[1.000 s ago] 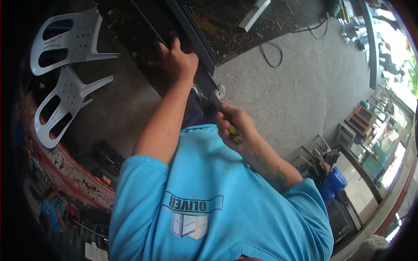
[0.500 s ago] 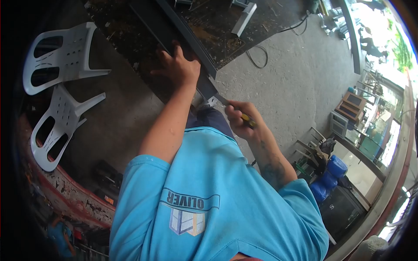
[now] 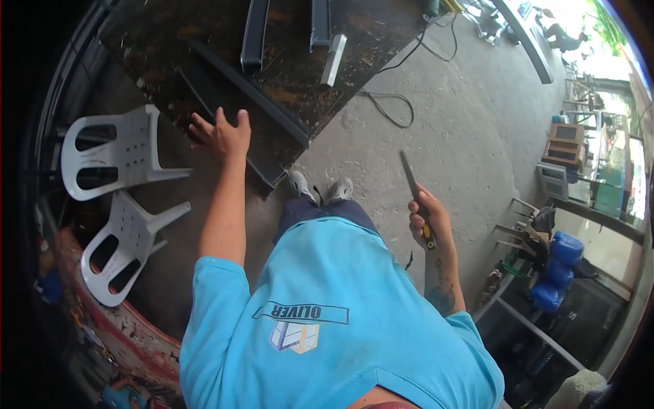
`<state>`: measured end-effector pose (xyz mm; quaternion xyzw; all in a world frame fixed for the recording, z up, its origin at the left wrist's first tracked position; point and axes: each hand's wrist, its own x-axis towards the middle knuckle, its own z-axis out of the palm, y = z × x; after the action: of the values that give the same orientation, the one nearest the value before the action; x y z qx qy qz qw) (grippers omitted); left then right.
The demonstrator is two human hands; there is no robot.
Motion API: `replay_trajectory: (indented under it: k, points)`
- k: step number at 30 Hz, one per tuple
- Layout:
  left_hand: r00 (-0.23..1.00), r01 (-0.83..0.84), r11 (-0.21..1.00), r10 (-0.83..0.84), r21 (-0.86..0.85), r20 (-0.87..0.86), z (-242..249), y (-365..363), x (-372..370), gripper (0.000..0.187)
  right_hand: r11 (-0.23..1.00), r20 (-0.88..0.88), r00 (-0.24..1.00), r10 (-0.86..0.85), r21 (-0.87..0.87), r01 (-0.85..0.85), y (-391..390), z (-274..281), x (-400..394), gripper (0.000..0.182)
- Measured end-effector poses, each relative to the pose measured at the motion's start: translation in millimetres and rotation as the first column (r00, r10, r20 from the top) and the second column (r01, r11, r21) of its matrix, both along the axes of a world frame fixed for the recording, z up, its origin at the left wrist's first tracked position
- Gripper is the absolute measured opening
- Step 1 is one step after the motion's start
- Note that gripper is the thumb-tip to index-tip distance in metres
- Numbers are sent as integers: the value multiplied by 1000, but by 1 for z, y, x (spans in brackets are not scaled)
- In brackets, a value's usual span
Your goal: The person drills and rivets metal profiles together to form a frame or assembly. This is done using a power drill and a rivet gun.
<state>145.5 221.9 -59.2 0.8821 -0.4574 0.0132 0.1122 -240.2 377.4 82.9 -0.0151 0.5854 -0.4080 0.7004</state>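
At table edge, my left hand (image 3: 221, 136) lies spread, fingers open, on the dark profile (image 3: 252, 123); judged stiff, long, light, best gripped mid-length. My right hand (image 3: 426, 217) is closed on a file (image 3: 411, 178), clear of the table (image 3: 354, 41). Open floor (image 3: 463, 123) lies right; chairs (image 3: 116, 157) crowd left.

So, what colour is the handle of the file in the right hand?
Yellow with black; the file handle shows in the head view, below the right hand.

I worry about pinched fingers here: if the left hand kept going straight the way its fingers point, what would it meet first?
Most likely the dark metal bar lying on the workbench. The left hand is spread just short of it; depth is unclear.
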Motion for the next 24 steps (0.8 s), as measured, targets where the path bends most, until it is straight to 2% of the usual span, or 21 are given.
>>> replay_trajectory:
  k: [1, 2, 3, 4, 5, 6, 7, 8, 9, 11, 12, 13, 14, 15, 16, 18, 19, 20, 22, 24]
  points:
    - [996, 85, 982, -85, -170, 6, 3, -7, 4, 77, 999, -189, 982, -31, -20, 28, 3, -4, -9, 48]
    - [995, 100, 977, -98, -187, 20, 2, -20, -4, 77, 998, -176, 983, -48, -38, 42, 6, -8, -18, 48]
    - [966, 84, 971, -134, -224, -222, 21, -32, -21, 81, 998, -215, 975, -49, -52, 39, 9, -10, -25, 47]
    - [878, 57, 967, -166, -247, -449, 32, -40, -32, 86, 998, -253, 967, -44, -58, 30, 13, -11, -29, 46]
    - [941, 29, 953, -127, -301, -312, 14, -54, -39, 89, 997, -239, 970, -44, -69, 29, 16, -14, -33, 46]
    - [946, 32, 949, -130, -313, -298, 6, -59, -42, 89, 999, -272, 962, 13, -46, -26, 19, -17, -36, 46]
    - [855, -162, 959, 20, -231, -519, -1, -66, -42, 88, 997, -306, 950, 67, -21, -77, 20, -19, -40, 45]
    - [696, -327, 940, 168, -99, -698, -9, -67, -42, 87, 997, -293, 954, 63, -27, -74, 23, -20, -45, 45]
    - [707, -323, 941, 167, -103, -688, -24, -64, -34, 87, 995, -294, 953, 73, -40, -89, 28, -21, -50, 45]
    - [422, -347, 928, 22, -139, -907, -47, -58, -15, 83, 990, -290, 952, 99, -63, -122, 34, -27, -59, 45]
    - [440, -344, 928, 25, -143, -898, -41, -52, -16, 83, 991, -270, 957, 100, -62, -121, 35, -31, -64, 45]
    - [676, -220, 967, 57, -128, -734, -30, -43, -20, 77, 994, -295, 952, 86, -39, -102, 37, -34, -70, 45]
    - [857, -104, 992, 52, -73, -513, -19, -34, -25, 70, 996, -323, 944, 74, -15, -83, 39, -38, -76, 45]
    - [903, 43, 998, -17, 50, -430, 3, -30, -30, 62, 996, -319, 944, 82, -12, -90, 39, -39, -82, 45]
    - [908, 39, 998, -13, 55, -419, 0, -30, -31, 62, 996, -307, 948, 86, -9, -93, 37, -40, -86, 45]
    - [975, 98, 995, -102, -29, -197, -20, -26, -33, 62, 991, -346, 931, 119, -12, -131, 32, -38, -94, 49]
    - [966, 89, 987, -118, -133, -228, -27, -28, -34, 66, 985, -331, 933, 138, -48, -163, 28, -39, -96, 51]
    - [969, 78, 988, -106, -133, -225, -34, -32, -36, 66, 983, -328, 933, 150, -48, -175, 23, -38, -95, 51]
    - [970, 97, 939, -163, -329, -178, -34, -38, -62, 76, 924, -246, 935, 256, -223, -311, 10, -33, -83, 52]
    - [990, -27, 999, 20, -46, -142, -47, -36, -84, 83, 900, -198, 921, 334, -224, -375, -3, -33, -66, 48]
